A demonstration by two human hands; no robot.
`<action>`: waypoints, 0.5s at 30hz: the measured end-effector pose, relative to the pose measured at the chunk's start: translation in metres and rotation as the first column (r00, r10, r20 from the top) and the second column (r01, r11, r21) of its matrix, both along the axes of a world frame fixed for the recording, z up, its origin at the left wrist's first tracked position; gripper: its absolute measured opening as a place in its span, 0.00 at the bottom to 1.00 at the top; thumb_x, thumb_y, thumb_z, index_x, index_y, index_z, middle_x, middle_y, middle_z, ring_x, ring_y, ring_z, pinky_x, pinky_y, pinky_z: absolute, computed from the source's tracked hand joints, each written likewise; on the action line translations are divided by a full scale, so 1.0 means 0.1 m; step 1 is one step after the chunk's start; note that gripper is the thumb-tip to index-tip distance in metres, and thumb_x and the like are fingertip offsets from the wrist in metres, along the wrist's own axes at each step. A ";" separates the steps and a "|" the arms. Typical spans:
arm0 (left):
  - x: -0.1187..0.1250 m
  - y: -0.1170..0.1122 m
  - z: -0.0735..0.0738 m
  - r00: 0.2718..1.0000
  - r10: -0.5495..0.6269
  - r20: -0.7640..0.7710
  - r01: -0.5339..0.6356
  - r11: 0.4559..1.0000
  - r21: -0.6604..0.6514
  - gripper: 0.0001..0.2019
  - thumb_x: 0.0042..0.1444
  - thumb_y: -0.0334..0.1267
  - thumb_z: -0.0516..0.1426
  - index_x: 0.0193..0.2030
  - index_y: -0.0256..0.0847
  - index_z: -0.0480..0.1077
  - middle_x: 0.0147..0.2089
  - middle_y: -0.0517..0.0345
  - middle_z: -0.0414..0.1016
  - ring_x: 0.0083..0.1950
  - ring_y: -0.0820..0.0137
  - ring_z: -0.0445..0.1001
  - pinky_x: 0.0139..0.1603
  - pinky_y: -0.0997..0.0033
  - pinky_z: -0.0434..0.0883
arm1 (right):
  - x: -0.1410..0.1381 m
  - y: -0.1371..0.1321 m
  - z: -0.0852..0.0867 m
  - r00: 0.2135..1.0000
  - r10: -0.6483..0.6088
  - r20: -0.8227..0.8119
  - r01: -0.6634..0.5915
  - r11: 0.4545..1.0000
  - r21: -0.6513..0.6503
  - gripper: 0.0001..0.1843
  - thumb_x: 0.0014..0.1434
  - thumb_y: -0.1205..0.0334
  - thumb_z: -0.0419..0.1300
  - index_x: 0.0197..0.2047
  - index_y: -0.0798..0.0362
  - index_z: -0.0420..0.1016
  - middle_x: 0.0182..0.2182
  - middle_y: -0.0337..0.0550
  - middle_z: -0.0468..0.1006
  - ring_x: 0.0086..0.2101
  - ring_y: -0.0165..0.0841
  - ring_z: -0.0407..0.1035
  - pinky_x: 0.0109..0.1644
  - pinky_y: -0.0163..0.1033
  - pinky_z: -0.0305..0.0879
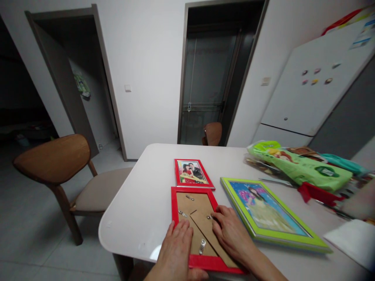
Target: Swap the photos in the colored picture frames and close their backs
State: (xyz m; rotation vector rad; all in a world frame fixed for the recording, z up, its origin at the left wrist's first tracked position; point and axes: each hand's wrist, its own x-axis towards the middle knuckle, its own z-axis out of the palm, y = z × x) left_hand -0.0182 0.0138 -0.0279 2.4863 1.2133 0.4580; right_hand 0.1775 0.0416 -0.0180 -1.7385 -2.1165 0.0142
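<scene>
A red picture frame [174,197] lies face down on the table, its brown backing board [199,201] showing. Small metal clips sit around the board, one clip [202,246] near the bottom. The board's stand flap has a slanting edge. My left hand [178,248] rests flat over the frame's left side, fingers stretched out and thumb at the lower edge. Bent fingers of my right hand [230,230] are at a clip [209,217] on the right side. Just beyond, a second red picture frame [192,173] lies face up with a photo of people.
To the right lies a green picture frame [263,210] with a photo. Behind it are a green package [304,166], a red plastic object [319,194] and white paper [351,240]. A wooden chair [55,160] stands left of the rounded table [137,210].
</scene>
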 end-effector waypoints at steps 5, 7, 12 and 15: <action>-0.01 -0.02 -0.01 0.999 0.027 0.034 -0.029 0.998 0.057 0.40 0.34 0.54 0.61 0.53 0.34 0.56 0.57 0.39 0.56 0.58 0.55 0.53 0.57 0.48 0.51 | 0.02 -0.10 -0.04 0.999 0.023 -0.027 -0.022 1.000 0.013 0.16 0.53 0.63 0.46 0.40 0.55 0.71 0.40 0.51 0.68 0.41 0.38 0.60 0.45 0.43 0.57; -0.01 -0.03 0.00 0.999 0.027 0.026 -0.029 0.998 0.055 0.39 0.33 0.53 0.62 0.52 0.34 0.57 0.57 0.40 0.57 0.58 0.55 0.53 0.56 0.48 0.52 | 0.00 -0.18 -0.05 0.995 0.084 -0.055 -0.083 0.996 0.033 0.17 0.53 0.63 0.47 0.44 0.53 0.69 0.44 0.50 0.67 0.44 0.39 0.58 0.47 0.46 0.56; 0.01 -0.03 0.00 0.998 0.056 0.028 -0.057 0.998 0.031 0.37 0.31 0.49 0.64 0.49 0.35 0.60 0.57 0.41 0.57 0.58 0.55 0.54 0.56 0.48 0.52 | -0.13 -0.45 0.01 0.928 0.362 -0.088 -0.367 0.929 -0.043 0.15 0.53 0.63 0.48 0.41 0.43 0.70 0.46 0.44 0.66 0.47 0.38 0.57 0.48 0.48 0.55; 0.01 -0.03 -0.01 0.997 0.058 0.043 -0.060 0.998 0.032 0.36 0.30 0.48 0.64 0.48 0.34 0.61 0.57 0.40 0.58 0.58 0.56 0.54 0.57 0.49 0.51 | -0.17 -0.53 0.06 0.905 0.419 -0.077 -0.425 0.900 -0.094 0.14 0.53 0.62 0.48 0.41 0.42 0.70 0.47 0.43 0.65 0.47 0.38 0.56 0.48 0.47 0.55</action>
